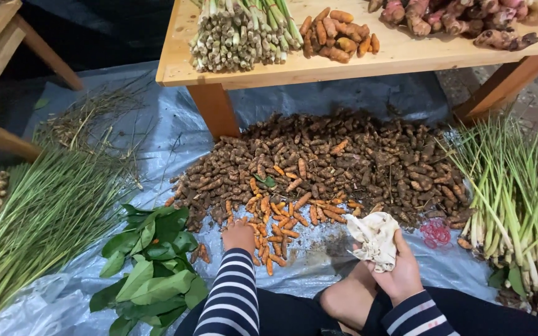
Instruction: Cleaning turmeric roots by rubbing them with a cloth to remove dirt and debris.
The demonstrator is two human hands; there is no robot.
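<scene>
The left hand [239,235] should pinch one small orange turmeric root [268,239] firmly, while the right hand's fingers [400,239] clutch the crumpled cream cloth [375,239] ready for wiping.

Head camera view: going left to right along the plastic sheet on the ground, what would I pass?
Long green stalks → pile of green leaves → left hand on the orange roots → right hand holding a pale cloth → red rubber bands → bundle of pale-ended stalks.

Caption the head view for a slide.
Left hand reaches into turmeric roots on plastic sheet; right hand holds stained cloth.
</scene>
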